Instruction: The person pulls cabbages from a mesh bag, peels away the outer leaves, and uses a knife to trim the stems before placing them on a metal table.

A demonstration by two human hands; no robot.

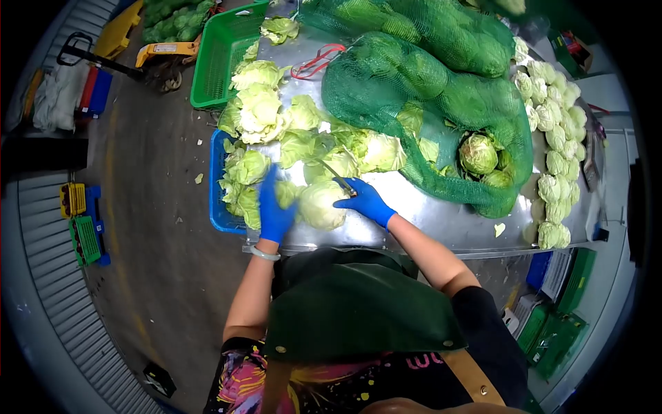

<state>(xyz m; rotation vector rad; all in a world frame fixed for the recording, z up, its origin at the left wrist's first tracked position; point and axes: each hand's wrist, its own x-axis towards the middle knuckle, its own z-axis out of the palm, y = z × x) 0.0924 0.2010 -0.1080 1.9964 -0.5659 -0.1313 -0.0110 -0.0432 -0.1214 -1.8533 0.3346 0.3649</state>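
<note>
A pale green cabbage [322, 205] sits on the metal table near its front edge, between my hands. My right hand [367, 202], in a blue glove, is closed on a knife [336, 174] and rests its fingertips at the cabbage's right side. The thin blade points up and left over loose leaves. My left hand [276, 212], also gloved in blue, is blurred at the cabbage's left; its fingers stretch upward with the thumb apart, nothing visible in them. Loose cabbage leaves [298, 146] lie just beyond both hands.
Green mesh sacks [448, 96] of cabbages cover the back; one sack's mouth shows a cabbage [478, 153]. Trimmed cabbages [555, 148] line the right side. A blue crate [215, 200] with leaves and a green crate [214, 58] stand at the left. The metal table [441, 224] ends before my apron.
</note>
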